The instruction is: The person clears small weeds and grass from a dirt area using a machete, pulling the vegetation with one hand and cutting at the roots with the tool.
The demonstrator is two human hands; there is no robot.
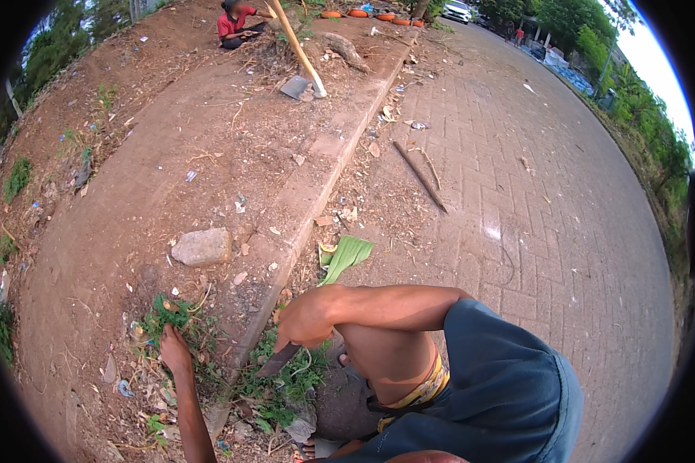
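Observation:
Low on the left, my left hand (175, 349) is closed at the leafy tops of green weeds (170, 310) growing from the dirt. My right hand (304, 318) grips a machete (276, 361) whose dark, flat blade points down and left beside the kerb; its handle is hidden in my fist. Below the blade, a second clump of weeds (292, 384) spreads along the kerb by my foot. The blade sits close above these leaves, and I cannot tell if it touches them. My bent knee is under my right forearm.
A concrete kerb (347, 154) divides bare dirt from brick paving (510, 177). A stone (203, 247), a green leaf strip (347, 258) and a dark stick (419, 177) lie ahead. Farther off, a hoe (297, 46) leans by a stump near a seated person (238, 25) in red.

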